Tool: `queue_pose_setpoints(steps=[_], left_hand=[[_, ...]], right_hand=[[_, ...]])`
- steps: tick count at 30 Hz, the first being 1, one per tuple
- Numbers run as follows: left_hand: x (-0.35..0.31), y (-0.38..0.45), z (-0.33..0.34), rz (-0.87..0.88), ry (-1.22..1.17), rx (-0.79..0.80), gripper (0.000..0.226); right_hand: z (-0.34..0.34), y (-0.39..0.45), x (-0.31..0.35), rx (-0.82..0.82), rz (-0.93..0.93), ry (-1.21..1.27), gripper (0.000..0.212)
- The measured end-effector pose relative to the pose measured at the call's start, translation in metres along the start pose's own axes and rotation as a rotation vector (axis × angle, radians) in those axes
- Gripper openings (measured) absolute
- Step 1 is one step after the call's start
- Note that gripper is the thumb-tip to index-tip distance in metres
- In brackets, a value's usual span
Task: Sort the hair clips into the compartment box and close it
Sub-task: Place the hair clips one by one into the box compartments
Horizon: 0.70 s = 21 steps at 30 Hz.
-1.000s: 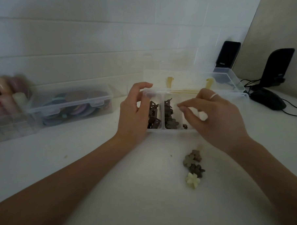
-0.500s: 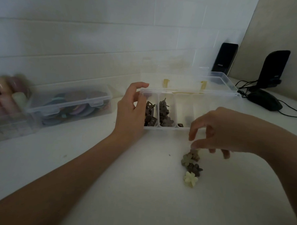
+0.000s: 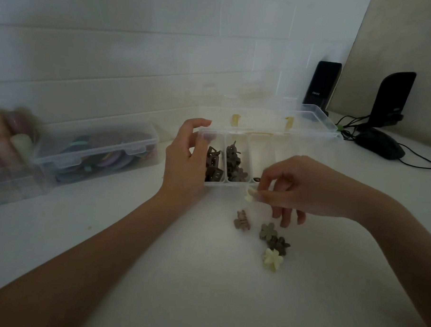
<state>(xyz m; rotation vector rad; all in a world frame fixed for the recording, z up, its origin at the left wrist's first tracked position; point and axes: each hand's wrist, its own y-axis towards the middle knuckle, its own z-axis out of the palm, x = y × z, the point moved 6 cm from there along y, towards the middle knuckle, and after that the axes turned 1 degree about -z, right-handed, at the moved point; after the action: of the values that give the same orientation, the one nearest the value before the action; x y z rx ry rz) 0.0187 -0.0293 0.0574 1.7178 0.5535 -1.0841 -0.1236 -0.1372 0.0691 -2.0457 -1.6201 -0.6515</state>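
The clear compartment box stands open on the white table, lid tilted back. Its two left compartments hold dark brown hair clips. My left hand grips the box's left end, thumb and fingers curled round the wall. Just in front of the box, my right hand pinches a small cream clip between thumb and forefinger. On the table below lie a brown clip, an olive flower clip, a dark flower clip and a cream flower clip.
A closed clear box of coloured round items sits at the left, with blurred pastel objects beside it. Two black speakers and a black mouse with cables stand at the back right.
My right hand dipped from the box to the loose clips and lifted a cream clip toward the box. One brown clip now lies apart to the left of the pile.
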Motion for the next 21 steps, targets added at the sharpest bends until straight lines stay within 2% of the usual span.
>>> queue_pose_setpoints(steps=[5,8,10,12,15,21], left_hand=[[0.004,0.002,-0.002,0.012,0.040,-0.022,0.019],[0.004,0.002,-0.002,0.027,0.052,-0.020,0.017],[0.003,0.003,-0.003,0.038,0.059,-0.011,0.018],[0.003,0.006,-0.006,0.062,0.077,-0.007,0.018],[0.004,0.013,-0.014,0.093,0.127,-0.046,0.022],[0.009,0.022,-0.027,0.144,0.213,-0.092,0.026]], right_hand=[[-0.010,0.003,0.001,-0.148,-0.091,0.117,0.019],[-0.031,0.000,-0.005,-0.387,-0.119,0.197,0.017],[-0.047,-0.004,-0.013,-0.582,-0.115,0.177,0.019],[-0.057,-0.007,-0.022,-0.709,-0.094,0.168,0.022],[-0.062,-0.007,-0.033,-0.745,-0.047,0.164,0.022],[-0.051,-0.002,-0.031,-0.709,-0.117,0.037,0.019]])
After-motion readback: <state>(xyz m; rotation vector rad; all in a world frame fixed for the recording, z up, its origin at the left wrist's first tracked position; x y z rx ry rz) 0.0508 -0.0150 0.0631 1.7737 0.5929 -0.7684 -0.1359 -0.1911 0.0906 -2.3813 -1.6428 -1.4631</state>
